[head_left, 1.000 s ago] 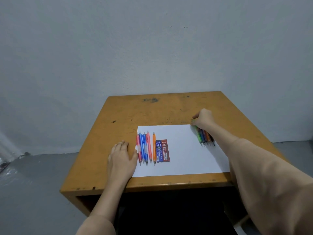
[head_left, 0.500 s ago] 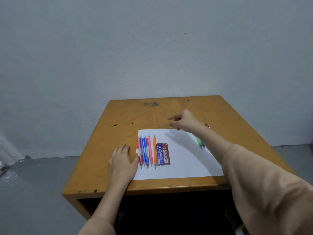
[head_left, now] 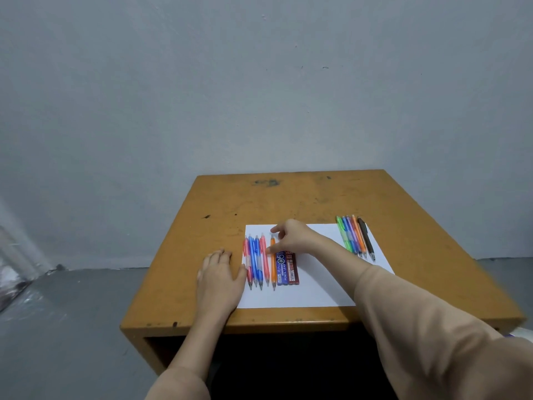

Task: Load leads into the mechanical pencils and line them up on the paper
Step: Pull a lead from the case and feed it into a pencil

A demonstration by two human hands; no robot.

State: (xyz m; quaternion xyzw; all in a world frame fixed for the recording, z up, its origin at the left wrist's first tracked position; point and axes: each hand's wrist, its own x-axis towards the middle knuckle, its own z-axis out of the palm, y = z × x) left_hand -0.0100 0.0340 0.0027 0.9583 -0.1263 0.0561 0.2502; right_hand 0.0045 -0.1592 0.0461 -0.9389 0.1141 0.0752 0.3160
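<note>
The fingers (head_left: 276, 228) of the right hand (head_left: 292, 238) are spread and loosely bent. The forefinger reaches over the top end of the orange pencil (head_left: 273, 265) and the thumb (head_left: 268, 249) sits lower at its side. They hold nothing I can make out, though whether the thumb already touches the barrel is too fine to tell. The left hand (head_left: 220, 274) lies flat with fingers straight and together, palm on the table (head_left: 259, 197), thumb at the left edge of the paper (head_left: 317, 287), gripping nothing

The orange pencil is the rightmost of five in the near row of pencils (head_left: 256, 264), which lie side by side on the left part of the paper with tips toward the person. Just beside it on the right lie two lead cases (head_left: 287, 268), one blue and one red, touching each other. The far row of pencils (head_left: 354, 236) sits well apart at the paper's far right corner, its top ends reaching past the sheet onto the table

Nothing shows which pencils hold leads. My reading is that the far row is finished and the five by the cases are waiting, so the task looks about half done. Each remaining pencil has to be lifted, filled, closed and laid with the others

The cases crowd the orange pencil on one side, leaving little room for a pinch there. The right sleeve (head_left: 403, 313) crosses above the paper between the rows. Around the table are a grey wall (head_left: 259, 82) and a grey floor (head_left: 72, 313)
</note>
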